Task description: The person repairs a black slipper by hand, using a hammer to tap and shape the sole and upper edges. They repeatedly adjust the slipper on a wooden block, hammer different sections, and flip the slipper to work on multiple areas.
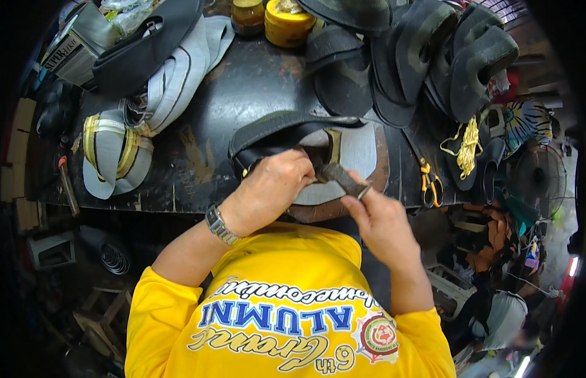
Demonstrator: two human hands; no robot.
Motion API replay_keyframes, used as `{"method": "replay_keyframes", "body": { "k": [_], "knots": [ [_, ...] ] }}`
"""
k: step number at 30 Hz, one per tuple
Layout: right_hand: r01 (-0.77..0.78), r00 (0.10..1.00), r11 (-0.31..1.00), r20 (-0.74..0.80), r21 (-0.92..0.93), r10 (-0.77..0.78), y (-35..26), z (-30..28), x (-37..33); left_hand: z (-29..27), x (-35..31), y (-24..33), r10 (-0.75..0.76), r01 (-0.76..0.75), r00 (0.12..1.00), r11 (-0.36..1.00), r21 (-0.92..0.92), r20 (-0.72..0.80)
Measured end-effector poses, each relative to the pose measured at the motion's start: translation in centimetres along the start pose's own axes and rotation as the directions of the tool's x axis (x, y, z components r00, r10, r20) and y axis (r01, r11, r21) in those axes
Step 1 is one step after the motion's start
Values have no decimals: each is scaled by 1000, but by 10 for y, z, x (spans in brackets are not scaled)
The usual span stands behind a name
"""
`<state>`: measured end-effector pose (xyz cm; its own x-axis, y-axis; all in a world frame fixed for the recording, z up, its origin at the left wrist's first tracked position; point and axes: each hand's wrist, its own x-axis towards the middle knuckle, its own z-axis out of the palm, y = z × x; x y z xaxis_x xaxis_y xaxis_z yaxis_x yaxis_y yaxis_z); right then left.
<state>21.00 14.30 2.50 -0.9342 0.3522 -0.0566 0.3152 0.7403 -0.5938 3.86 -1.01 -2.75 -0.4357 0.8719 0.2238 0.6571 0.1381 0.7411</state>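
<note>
A curved black piece, like a shoe upper (274, 133), stands on the bench in front of me. My left hand (277, 186), with a metal watch at the wrist, is closed at its near edge, thumb and fingers pinched together. In my right hand (384, 217) is a short grey-brown bar-shaped tool (344, 179), its exact kind unclear. The tool's far end meets the left fingertips, and the contact point is partly hidden. Beneath lies a light grey sheet (359, 151) on a brown board (382, 165).
Stacked black sole-shaped pieces (406, 63) fill the far right. Orange-handled scissors (430, 186) and yellow cord (468, 154) lie right. Grey pieces with yellow strips (116, 151) and a hammer (67, 186) are left. A yellow tub (287, 24) stands at the back.
</note>
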Motion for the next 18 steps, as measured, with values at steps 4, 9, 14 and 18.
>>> {"method": "replay_keyframes", "body": {
  "k": [4, 9, 14, 18],
  "knots": [
    [-9, 999, 997, -51, 78, 13, -2, -10, 1, -1, -1, 2, -44, 44, 999, 999, 0, 27],
    [-7, 994, 997, 110, -72, 15, -2, 0, 9, -4, -4, 9, -106, 105, 994, 991, 80, 12],
    [-54, 986, 997, 157, -52, 62, 5, -5, 7, -9, -10, 11, -83, 84, 996, 987, 137, -9],
    [-99, 992, 991, 83, 88, 91, 3, -9, 0, -7, -11, 8, -103, 96, 994, 979, 181, 31]
  ]
}}
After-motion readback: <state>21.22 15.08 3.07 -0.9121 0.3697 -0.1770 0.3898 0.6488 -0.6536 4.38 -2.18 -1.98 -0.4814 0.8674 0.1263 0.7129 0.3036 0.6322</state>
